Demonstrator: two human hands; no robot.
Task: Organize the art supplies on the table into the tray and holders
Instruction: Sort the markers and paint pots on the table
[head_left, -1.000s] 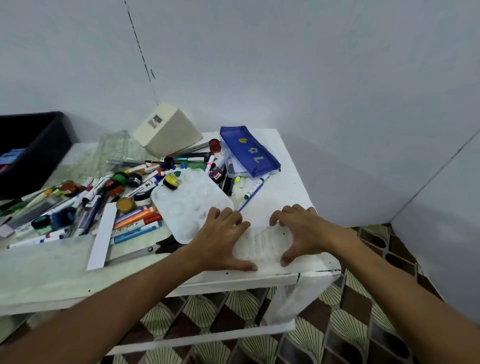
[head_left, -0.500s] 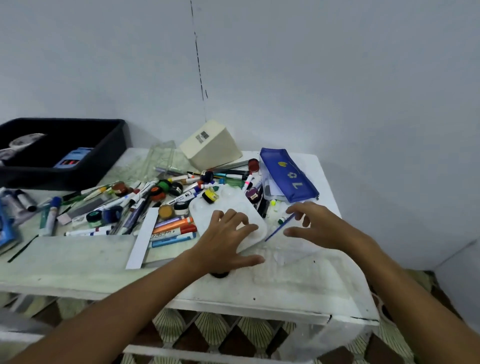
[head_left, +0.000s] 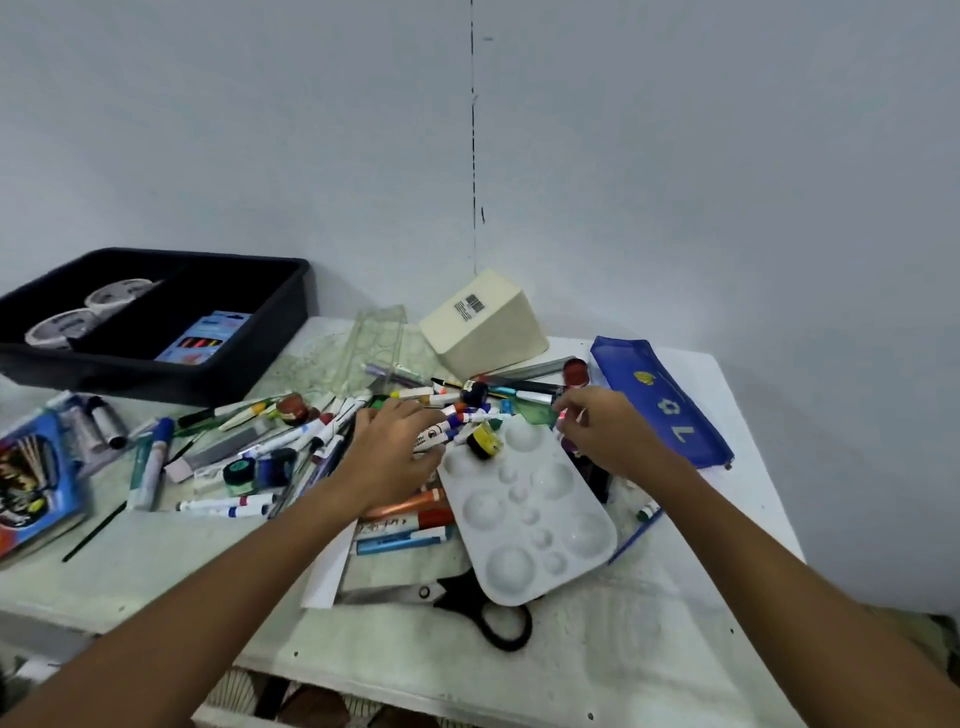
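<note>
The left hand (head_left: 395, 447) curls on a marker (head_left: 434, 432) in the pile at 12 o'clock; the right hand (head_left: 602, 431) pinches something small; lift slowly, then carry to the black tray (head_left: 156, 322) at 10 o'clock.

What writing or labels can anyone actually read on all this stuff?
"7" and a flower sign, seen upside down: blue pouch.
Barcode, digits too small: cream box.
Print on the marker by the left hand: blurred.
Crayon pack in the black tray: unreadable.
Right hand: hides nothing legible.
</note>
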